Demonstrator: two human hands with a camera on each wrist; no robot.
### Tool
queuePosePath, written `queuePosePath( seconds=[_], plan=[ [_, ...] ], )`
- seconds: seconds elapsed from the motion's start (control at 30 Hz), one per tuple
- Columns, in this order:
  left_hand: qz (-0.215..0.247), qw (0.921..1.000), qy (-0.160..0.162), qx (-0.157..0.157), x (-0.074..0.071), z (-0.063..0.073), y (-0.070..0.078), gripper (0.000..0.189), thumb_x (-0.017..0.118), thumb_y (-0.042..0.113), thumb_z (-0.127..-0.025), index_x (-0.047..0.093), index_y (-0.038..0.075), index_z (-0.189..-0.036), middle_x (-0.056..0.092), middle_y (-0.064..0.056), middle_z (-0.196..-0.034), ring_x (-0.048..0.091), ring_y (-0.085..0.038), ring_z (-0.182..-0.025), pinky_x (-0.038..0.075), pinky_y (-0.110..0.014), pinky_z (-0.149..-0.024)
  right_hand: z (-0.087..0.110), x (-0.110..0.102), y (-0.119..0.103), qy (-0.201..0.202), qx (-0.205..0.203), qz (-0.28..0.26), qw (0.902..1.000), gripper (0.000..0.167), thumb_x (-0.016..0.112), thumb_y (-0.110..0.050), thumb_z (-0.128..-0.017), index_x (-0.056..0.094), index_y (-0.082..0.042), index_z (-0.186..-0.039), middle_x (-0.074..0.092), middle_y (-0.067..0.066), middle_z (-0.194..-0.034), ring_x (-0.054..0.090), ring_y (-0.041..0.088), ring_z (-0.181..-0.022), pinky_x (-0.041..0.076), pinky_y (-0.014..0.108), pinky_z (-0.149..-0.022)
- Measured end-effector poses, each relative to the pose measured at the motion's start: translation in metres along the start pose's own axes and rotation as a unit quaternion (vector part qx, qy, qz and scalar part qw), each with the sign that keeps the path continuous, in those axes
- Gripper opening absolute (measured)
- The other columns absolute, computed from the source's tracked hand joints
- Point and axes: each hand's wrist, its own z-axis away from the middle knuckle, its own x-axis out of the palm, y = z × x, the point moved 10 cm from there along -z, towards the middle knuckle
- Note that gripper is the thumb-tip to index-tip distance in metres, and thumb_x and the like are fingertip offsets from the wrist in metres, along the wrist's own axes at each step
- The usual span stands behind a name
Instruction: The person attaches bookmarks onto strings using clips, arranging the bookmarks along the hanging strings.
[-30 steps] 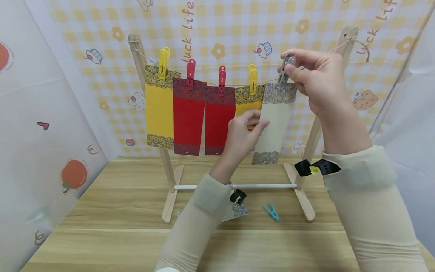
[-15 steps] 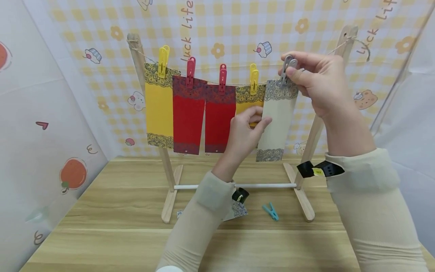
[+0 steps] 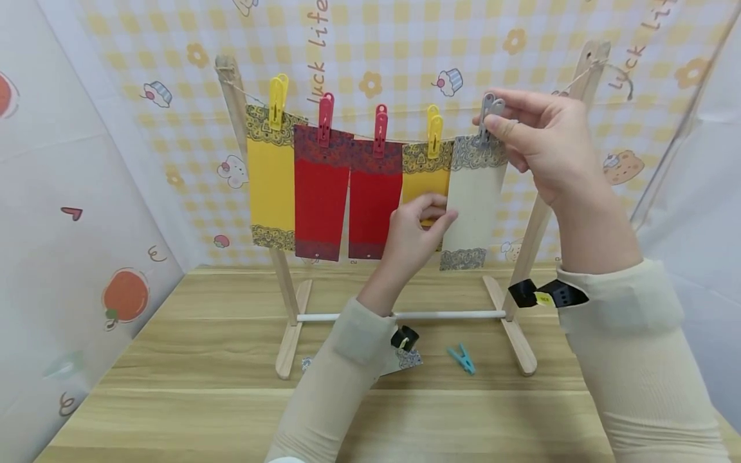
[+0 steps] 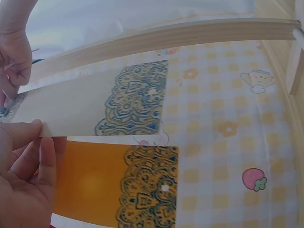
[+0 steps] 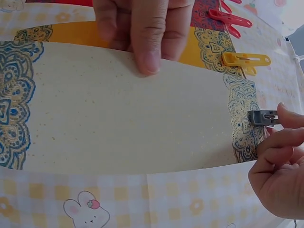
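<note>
A cream paper card with patterned bands at both ends hangs at the right of a string. My left hand pinches its left edge between thumb and fingers, as the right wrist view also shows. At the card's top, my right hand pinches a grey clothespin, whose jaws sit over the card's upper band. Left of it hang a yellow-orange card, two red cards and a yellow card, held by yellow and red clothespins. My left hand partly covers the yellow-orange card.
A wooden stand with two posts and a white crossbar carries the string. On the table lie a blue clothespin and another patterned card, mostly hidden by my left sleeve. A checked cloth hangs behind.
The cream card's lower end has swung slightly right and up. My left hand rose a little, then came back down. Both hands keep their hold on the card and the grey clothespin.
</note>
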Motion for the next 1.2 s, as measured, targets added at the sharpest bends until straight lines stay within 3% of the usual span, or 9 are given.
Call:
queuePosePath(
  seconds=[0.3, 0.6, 0.83, 1.0, 1.2],
  plan=[
    [0.012, 0.9996, -0.008, -0.024, 0.003, 0.01, -0.013, 0.018, 0.071, 0.009, -0.091, 0.07, -0.002, -0.106, 0.075, -0.016, -0.103, 0.073, -0.022, -0.093, 0.057, -0.02, -0.079, 0.001, -0.006, -0.009, 0.023, -0.022, -0.064, 0.9974, 0.031, 0.076, 0.009, -0.08, 0.073, 0.002, -0.11, 0.075, 0.009, -0.092, 0.048, 0.014, -0.042, 0.041, 0.02, -0.039],
    [0.013, 0.9988, -0.02, -0.044, 0.007, 0.02, -0.028, 0.014, 0.071, 0.013, -0.092, 0.072, 0.005, -0.104, 0.077, -0.01, -0.098, 0.071, -0.017, -0.089, 0.055, -0.019, -0.079, 0.007, -0.017, -0.01, 0.017, -0.008, -0.099, 0.9949, 0.033, 0.075, 0.009, -0.081, 0.071, 0.005, -0.113, 0.076, 0.014, -0.101, 0.052, 0.018, -0.045, 0.044, 0.023, -0.041],
    [0.022, 0.998, -0.022, -0.054, 0.008, 0.028, -0.033, 0.013, 0.071, 0.013, -0.092, 0.072, 0.006, -0.103, 0.077, -0.009, -0.096, 0.073, -0.022, -0.087, 0.056, -0.021, -0.076, 0.018, -0.023, -0.008, -0.002, -0.014, -0.092, 0.9956, 0.028, 0.072, 0.008, -0.084, 0.07, 0.007, -0.112, 0.076, 0.014, -0.098, 0.051, 0.017, -0.044, 0.046, 0.021, -0.043],
    [0.005, 0.9976, -0.024, -0.064, 0.006, 0.037, -0.035, 0.011, 0.071, 0.013, -0.092, 0.073, 0.006, -0.101, 0.078, -0.008, -0.097, 0.073, -0.018, -0.087, 0.056, -0.021, -0.076, 0.033, -0.03, 0.003, -0.014, -0.004, -0.091, 0.9958, 0.026, 0.067, 0.01, -0.087, 0.069, 0.008, -0.113, 0.076, 0.014, -0.098, 0.054, 0.016, -0.046, 0.047, 0.021, -0.045],
    [-0.024, 0.9968, -0.033, -0.07, 0.0, 0.051, -0.037, 0.013, 0.072, 0.014, -0.091, 0.073, 0.007, -0.102, 0.077, -0.005, -0.096, 0.072, -0.014, -0.088, 0.058, -0.023, -0.076, 0.054, -0.044, 0.032, -0.029, 0.027, -0.065, 0.9971, 0.024, 0.063, 0.008, -0.091, 0.071, 0.004, -0.114, 0.076, 0.01, -0.102, 0.057, 0.015, -0.05, 0.05, 0.021, -0.049]
  ],
)
